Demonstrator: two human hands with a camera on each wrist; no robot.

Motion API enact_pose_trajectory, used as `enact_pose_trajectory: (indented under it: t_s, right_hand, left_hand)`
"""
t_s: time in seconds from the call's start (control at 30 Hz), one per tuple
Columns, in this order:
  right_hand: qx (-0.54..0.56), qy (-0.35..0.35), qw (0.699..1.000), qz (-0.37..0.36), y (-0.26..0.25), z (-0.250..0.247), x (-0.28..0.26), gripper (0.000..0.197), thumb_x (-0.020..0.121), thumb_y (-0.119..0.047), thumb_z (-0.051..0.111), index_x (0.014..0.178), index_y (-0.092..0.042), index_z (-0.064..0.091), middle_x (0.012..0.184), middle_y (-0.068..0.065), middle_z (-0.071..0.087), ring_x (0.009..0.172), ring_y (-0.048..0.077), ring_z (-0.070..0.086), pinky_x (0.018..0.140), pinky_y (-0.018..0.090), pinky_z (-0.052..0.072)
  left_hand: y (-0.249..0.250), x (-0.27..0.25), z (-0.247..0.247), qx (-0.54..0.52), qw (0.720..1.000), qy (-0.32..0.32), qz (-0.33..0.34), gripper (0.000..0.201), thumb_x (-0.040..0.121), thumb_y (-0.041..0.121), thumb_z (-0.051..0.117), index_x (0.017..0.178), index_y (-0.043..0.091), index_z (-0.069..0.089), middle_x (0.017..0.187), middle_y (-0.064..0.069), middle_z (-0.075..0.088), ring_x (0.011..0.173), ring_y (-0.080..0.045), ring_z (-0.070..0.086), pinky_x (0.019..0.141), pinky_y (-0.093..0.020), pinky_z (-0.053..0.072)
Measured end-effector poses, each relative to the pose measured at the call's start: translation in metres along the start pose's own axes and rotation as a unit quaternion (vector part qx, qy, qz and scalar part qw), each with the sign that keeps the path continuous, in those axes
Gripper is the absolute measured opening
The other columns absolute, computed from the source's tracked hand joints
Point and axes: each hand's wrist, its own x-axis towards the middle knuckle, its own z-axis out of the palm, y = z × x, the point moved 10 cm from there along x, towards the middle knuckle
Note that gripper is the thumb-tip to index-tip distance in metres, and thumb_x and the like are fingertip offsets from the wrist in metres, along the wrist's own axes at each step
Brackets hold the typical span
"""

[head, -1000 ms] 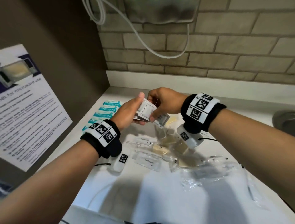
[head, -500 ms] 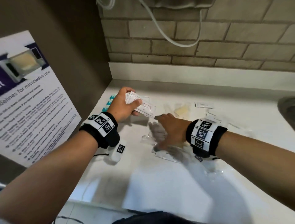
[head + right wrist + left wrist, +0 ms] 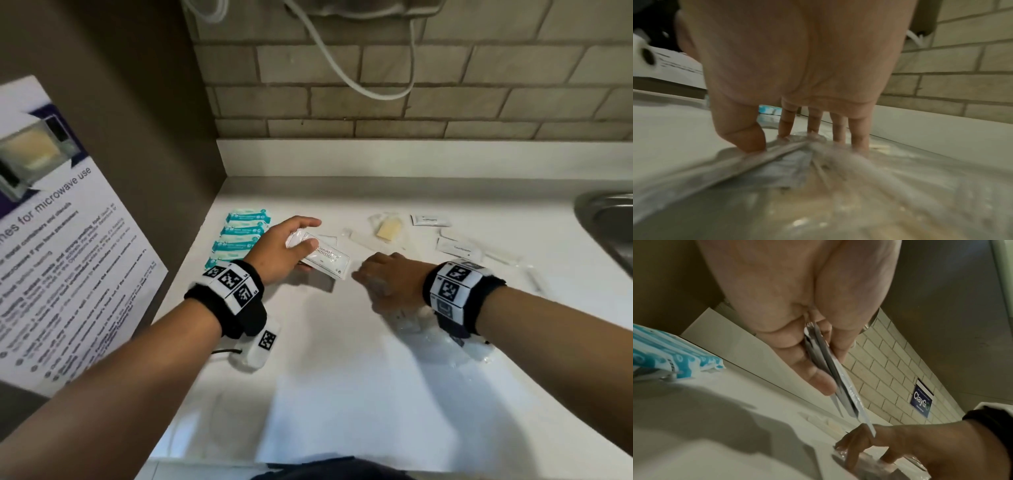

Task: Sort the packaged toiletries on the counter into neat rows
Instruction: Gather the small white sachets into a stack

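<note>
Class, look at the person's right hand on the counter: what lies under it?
Under the right hand, the fingers press down on clear plastic packets heaped on the counter. Their contents are blurred, and whatever lies beneath the heap is covered.

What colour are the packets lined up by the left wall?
Teal and white packets, clearest in the head view.

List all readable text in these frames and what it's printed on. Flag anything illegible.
"...nes for microwave use": heading on the poster on the left wall; its body text is too blurred to read.
"ClayG..": blue wall sign; the smaller lines are illegible.
"...AMPOO" / "...ONDITIONER", partly covered: white sachets held by the left hand.
"Toothpaste", barely legible: white packet on the counter.
Teal packets: print too small to read.
</note>
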Motion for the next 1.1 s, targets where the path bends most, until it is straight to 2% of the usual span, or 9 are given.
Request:
enact_pose_trajectory:
  t_s: [0.13, 0.3, 0.37, 0.47, 0.53, 0.67, 0.83, 0.93, 1.1]
  right_hand:
    - [0.041, -0.003, 0.999, 0.021, 0.020, -0.011, -0.005, 0.037, 0.084, -0.041, 0.063, 0.112, -0.060, 0.048, 0.134, -0.006, 0.045, 0.127, 0.023, 0.041, 0.107, 0.044, 0.038]
    - [0.242, 0.078, 0.966, 0.055, 0.012, -0.047, 0.008, 0.097, 0.074, -0.051, 0.075, 0.149, -0.024, 0.021, 0.149, 0.001, 0.037, 0.126, 0.022, 0.048, 0.101, 0.033, 0.041]
    - [0.255, 0.058, 0.964, 0.045, -0.004, -0.048, 0.015, 0.094, 0.075, -0.048, 0.076, 0.148, -0.023, 0.022, 0.140, 0.001, 0.048, 0.118, 0.021, 0.056, 0.096, 0.030, 0.043]
    - [0.234, 0.029, 0.971, 0.021, -0.024, -0.038, 0.026, 0.036, 0.080, -0.034, 0.074, 0.102, -0.024, 0.048, 0.096, -0.001, 0.063, 0.080, 0.022, 0.067, 0.073, 0.032, 0.052]
    - [0.189, 0.027, 0.982, 0.002, -0.036, -0.034, 0.029, 0.033, 0.082, -0.032, 0.071, 0.077, -0.024, 0.040, 0.078, -0.004, 0.054, 0.071, 0.019, 0.058, 0.065, 0.032, 0.047]
    - [0.065, 0.077, 0.995, -0.023, -0.054, -0.032, 0.029, 0.025, 0.084, -0.033, 0.064, 0.093, -0.017, 0.047, 0.083, -0.001, 0.054, 0.081, 0.024, 0.058, 0.066, 0.029, 0.039]
    - [0.029, 0.104, 0.994, -0.035, -0.073, -0.015, 0.033, 0.036, 0.091, -0.031, 0.050, 0.119, -0.008, 0.044, 0.113, 0.012, 0.055, 0.098, 0.035, 0.062, 0.073, 0.036, 0.044]
    - [0.071, 0.105, 0.991, -0.029, -0.079, -0.006, 0.034, 0.035, 0.092, -0.031, 0.048, 0.117, -0.007, 0.043, 0.113, 0.013, 0.053, 0.097, 0.037, 0.063, 0.075, 0.038, 0.046]
    - [0.106, 0.087, 0.991, -0.003, -0.074, -0.005, 0.036, 0.035, 0.091, -0.032, 0.053, 0.116, -0.008, 0.049, 0.111, 0.011, 0.049, 0.092, 0.032, 0.061, 0.080, 0.040, 0.050]
  left_hand:
    - [-0.010, 0.005, 0.008, 0.003, 0.999, -0.018, -0.027, 0.020, 0.094, 0.015, 0.061, 0.105, 0.031, 0.060, 0.116, -0.011, 0.066, 0.093, -0.019, 0.071, 0.081, -0.041, 0.059]
    - [-0.015, 0.004, 0.012, 0.071, 0.996, -0.042, -0.035, 0.019, 0.094, 0.024, 0.059, 0.107, 0.035, 0.051, 0.104, -0.003, 0.072, 0.094, -0.018, 0.071, 0.091, -0.044, 0.054]
    - [-0.015, 0.000, 0.016, 0.081, 0.994, -0.058, -0.037, 0.026, 0.096, 0.024, 0.056, 0.116, 0.036, 0.045, 0.107, -0.004, 0.071, 0.095, -0.018, 0.070, 0.092, -0.041, 0.054]
    - [-0.011, -0.013, 0.027, 0.096, 0.990, -0.098, -0.023, 0.039, 0.099, 0.018, 0.050, 0.133, 0.027, 0.034, 0.117, -0.005, 0.063, 0.094, -0.011, 0.065, 0.082, -0.016, 0.053]
    - [-0.016, -0.022, 0.030, 0.156, 0.980, -0.125, -0.022, 0.042, 0.100, 0.017, 0.048, 0.138, 0.022, 0.030, 0.120, -0.004, 0.059, 0.095, -0.009, 0.060, 0.078, -0.008, 0.047]
    - [-0.027, -0.033, 0.024, 0.331, 0.929, -0.162, -0.036, 0.036, 0.100, 0.025, 0.046, 0.133, 0.017, 0.034, 0.122, -0.006, 0.060, 0.100, -0.020, 0.059, 0.088, -0.031, 0.049]
    - [-0.033, -0.046, 0.019, 0.516, 0.839, -0.167, -0.038, 0.021, 0.097, 0.026, 0.048, 0.115, 0.017, 0.046, 0.111, -0.005, 0.052, 0.086, -0.020, 0.050, 0.080, -0.034, 0.044]
    - [-0.042, -0.052, 0.030, 0.520, 0.832, -0.176, -0.081, 0.024, 0.093, 0.012, 0.046, 0.117, 0.013, 0.040, 0.116, -0.007, 0.041, 0.078, -0.024, 0.053, 0.075, -0.038, 0.045]
    - [-0.038, -0.052, 0.043, 0.481, 0.853, -0.181, -0.092, 0.035, 0.096, 0.021, 0.043, 0.127, 0.006, 0.038, 0.128, -0.012, 0.033, 0.073, -0.019, 0.052, 0.073, -0.033, 0.036]
